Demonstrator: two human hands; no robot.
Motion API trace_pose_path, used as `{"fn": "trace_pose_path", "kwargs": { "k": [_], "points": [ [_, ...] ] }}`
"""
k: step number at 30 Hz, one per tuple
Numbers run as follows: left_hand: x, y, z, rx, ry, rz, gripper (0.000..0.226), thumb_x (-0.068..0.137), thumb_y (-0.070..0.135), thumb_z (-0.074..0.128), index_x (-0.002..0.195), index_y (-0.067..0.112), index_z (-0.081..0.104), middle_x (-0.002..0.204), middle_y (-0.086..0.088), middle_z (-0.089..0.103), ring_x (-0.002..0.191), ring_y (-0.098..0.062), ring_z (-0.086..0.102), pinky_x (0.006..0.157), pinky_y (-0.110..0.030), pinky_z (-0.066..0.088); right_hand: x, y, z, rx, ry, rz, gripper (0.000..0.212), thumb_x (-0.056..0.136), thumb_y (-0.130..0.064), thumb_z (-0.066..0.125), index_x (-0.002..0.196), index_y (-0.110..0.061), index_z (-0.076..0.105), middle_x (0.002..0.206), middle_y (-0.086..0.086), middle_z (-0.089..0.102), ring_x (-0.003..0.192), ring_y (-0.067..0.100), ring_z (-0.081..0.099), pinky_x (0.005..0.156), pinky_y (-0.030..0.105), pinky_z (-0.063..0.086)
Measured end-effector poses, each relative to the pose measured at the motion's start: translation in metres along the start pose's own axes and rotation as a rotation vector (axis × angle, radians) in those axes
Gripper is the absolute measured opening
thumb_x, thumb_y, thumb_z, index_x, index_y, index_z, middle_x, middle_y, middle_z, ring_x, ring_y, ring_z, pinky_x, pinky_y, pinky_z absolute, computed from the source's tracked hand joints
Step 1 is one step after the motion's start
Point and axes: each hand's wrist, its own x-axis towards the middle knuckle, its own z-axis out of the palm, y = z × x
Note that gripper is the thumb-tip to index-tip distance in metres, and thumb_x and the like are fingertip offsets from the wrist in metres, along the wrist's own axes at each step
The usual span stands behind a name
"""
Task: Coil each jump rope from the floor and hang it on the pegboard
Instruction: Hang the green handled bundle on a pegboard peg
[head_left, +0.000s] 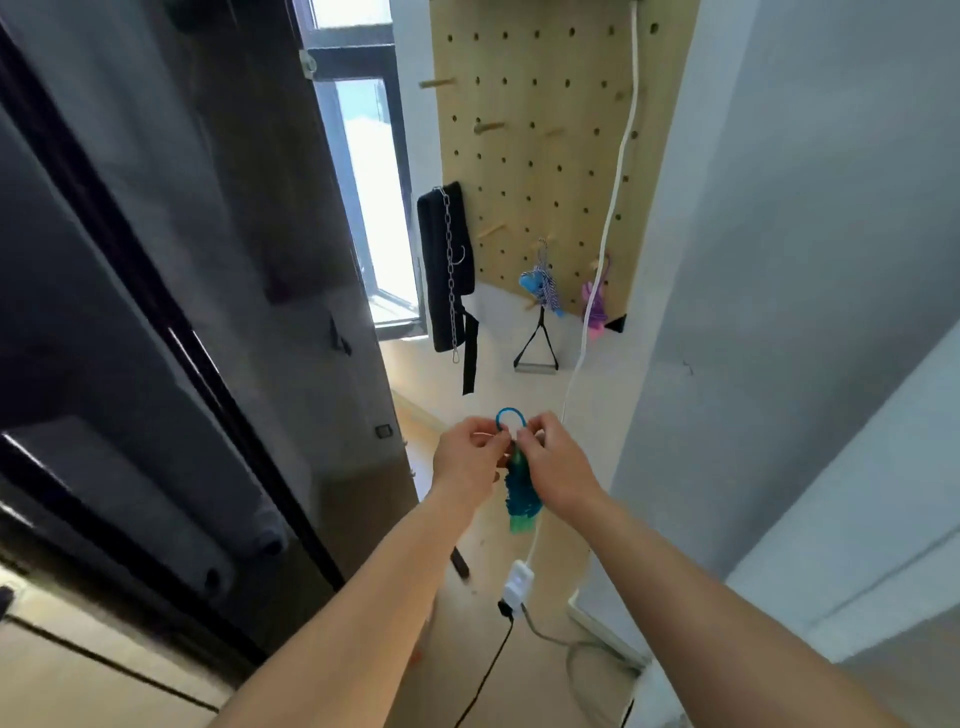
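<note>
The left grip (470, 452) and right grip (556, 462) each pinched the coiled rope (522, 493); holding its loop (509, 418) wide would likely ease it onto a free peg (489, 126).

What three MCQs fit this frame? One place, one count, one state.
1. The belt hangs at the pegboard's:
A) left edge
B) right edge
C) top middle

2. Coiled ropes already on the pegboard:
A) one
B) two
C) four

3. The teal rope is:
A) hung up
B) coiled, pinched by both hands
C) stretched straight

Key:
1 A: the belt hangs beside the board's left edge.
2 B: a blue rope and a purple rope hang low on it.
3 B: the left hand and right hand pinch the bundle just below its loop.
</note>
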Motion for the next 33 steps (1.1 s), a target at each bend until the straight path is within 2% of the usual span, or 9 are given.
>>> {"fn": "trace_pose_path", "kwargs": {
  "k": [8,11,13,18,20,24,29,31,33],
  "points": [
    [0.142,0.06,0.015,-0.096,0.078,0.044,0.014,0.091,0.012,0.067,0.104,0.013,0.071,0.092,-0.003,0.073,0.081,-0.015,0.069,0.076,-0.029,0.056,0.153,-0.045,-0.012,0.063,0.08,-0.027,0.014,0.104,-0.027,0.043,0.105,-0.016,0.051,0.092,0.001,0.059,0.084,0.018,0.058,0.064,0.026,0.043],
    [0.206,0.075,0.02,-0.106,0.089,0.049,0.014,0.09,0.013,0.069,0.104,0.013,0.072,0.092,-0.004,0.073,0.078,-0.015,0.068,0.08,-0.033,0.059,0.219,-0.056,-0.01,0.064,0.085,-0.035,0.012,0.104,-0.028,0.044,0.103,-0.017,0.051,0.093,0.003,0.058,0.085,0.019,0.059,0.066,0.028,0.044],
    [0.256,0.087,0.022,-0.107,0.089,0.069,0.012,0.09,0.012,0.069,0.102,0.012,0.072,0.088,-0.004,0.073,0.075,-0.014,0.067,0.079,-0.033,0.059,0.267,-0.064,-0.01,0.042,0.091,-0.059,0.012,0.103,-0.027,0.046,0.099,-0.017,0.051,0.091,0.002,0.059,0.085,0.02,0.059,0.067,0.03,0.046],
    [0.392,0.105,0.023,-0.106,0.073,0.05,0.016,0.09,0.016,0.07,0.105,0.013,0.075,0.087,-0.003,0.073,0.069,-0.011,0.063,0.068,-0.026,0.056,0.391,-0.084,-0.002,-0.04,0.085,-0.067,0.015,0.101,-0.03,0.05,0.094,-0.016,0.053,0.086,-0.001,0.058,0.075,0.011,0.054,0.056,0.023,0.037],
    [0.445,0.106,0.021,-0.106,0.066,0.02,0.014,0.09,0.017,0.071,0.104,0.015,0.075,0.088,-0.003,0.073,0.072,-0.012,0.066,0.071,-0.027,0.059,0.441,-0.086,0.007,-0.058,0.071,-0.057,0.016,0.101,-0.031,0.052,0.091,-0.017,0.052,0.085,0.0,0.059,0.076,0.014,0.055,0.059,0.026,0.042],
    [0.546,0.101,0.02,-0.135,0.066,-0.043,0.007,0.091,0.015,0.07,0.092,0.021,0.074,0.082,-0.003,0.073,0.068,-0.013,0.064,0.067,-0.028,0.058,0.538,-0.081,0.03,-0.056,0.08,-0.042,0.012,0.1,-0.028,0.052,0.094,-0.017,0.053,0.087,0.001,0.058,0.081,0.018,0.057,0.076,0.038,0.055],
    [0.646,0.075,0.03,-0.193,0.069,-0.106,0.019,0.088,0.016,0.073,0.107,0.014,0.076,0.09,-0.006,0.074,0.084,-0.02,0.071,0.078,-0.035,0.061,0.63,-0.058,0.052,-0.021,0.097,0.04,0.012,0.099,-0.025,0.052,0.1,-0.013,0.054,0.094,0.004,0.059,0.095,0.029,0.061,0.087,0.05,0.057],
    [0.672,0.069,0.036,-0.232,0.077,-0.116,0.019,0.088,0.015,0.073,0.107,0.013,0.076,0.089,-0.007,0.074,0.081,-0.019,0.071,0.078,-0.034,0.061,0.655,-0.05,0.056,0.007,0.112,0.063,0.014,0.1,-0.024,0.052,0.102,-0.01,0.054,0.096,0.007,0.061,0.09,0.025,0.06,0.086,0.048,0.057],
    [0.691,0.066,0.04,-0.295,0.089,-0.138,0.022,0.087,0.016,0.075,0.109,0.013,0.076,0.093,-0.008,0.075,0.084,-0.019,0.072,0.081,-0.035,0.061,0.674,-0.046,0.06,0.042,0.141,0.052,0.012,0.101,-0.024,0.053,0.098,-0.012,0.054,0.097,0.006,0.062,0.086,0.019,0.059,0.08,0.039,0.054]
  ]
}}
